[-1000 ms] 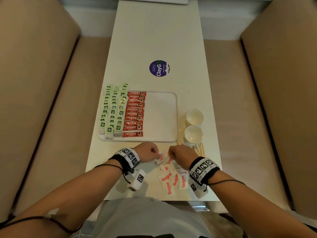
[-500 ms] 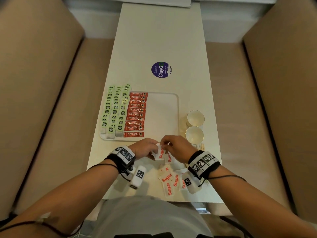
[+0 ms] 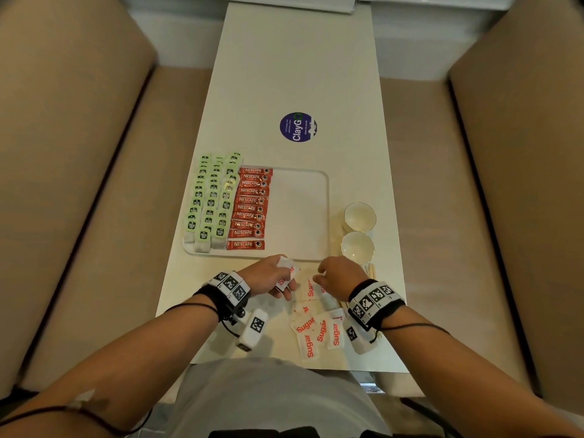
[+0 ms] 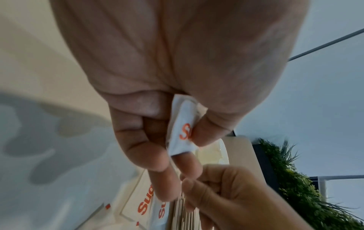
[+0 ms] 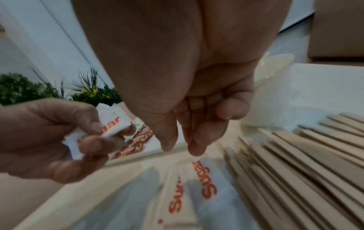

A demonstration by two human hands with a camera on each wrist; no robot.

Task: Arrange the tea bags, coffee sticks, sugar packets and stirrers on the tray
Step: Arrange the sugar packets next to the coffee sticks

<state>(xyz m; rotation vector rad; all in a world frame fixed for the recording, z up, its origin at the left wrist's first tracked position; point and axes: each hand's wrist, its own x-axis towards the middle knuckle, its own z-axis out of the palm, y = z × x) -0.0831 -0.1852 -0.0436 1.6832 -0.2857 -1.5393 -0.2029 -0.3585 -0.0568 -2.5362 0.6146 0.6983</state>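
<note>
Just short of the tray (image 3: 319, 213), the left hand (image 3: 267, 278) pinches sugar packets (image 3: 286, 273) while the right hand (image 3: 341, 276) hovers over loose ones, fingers loosely curled, empty

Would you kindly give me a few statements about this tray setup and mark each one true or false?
1. The left hand holds sugar packets. True.
2. The Nescafe coffee sticks lie on the table beside the tray. False: they lie on the tray.
3. The right hand grips a stirrer. False: it holds nothing.
4. The wooden stirrers lie off the tray. True.
5. Both cups stand on the tray. False: they stand to its right.
</note>
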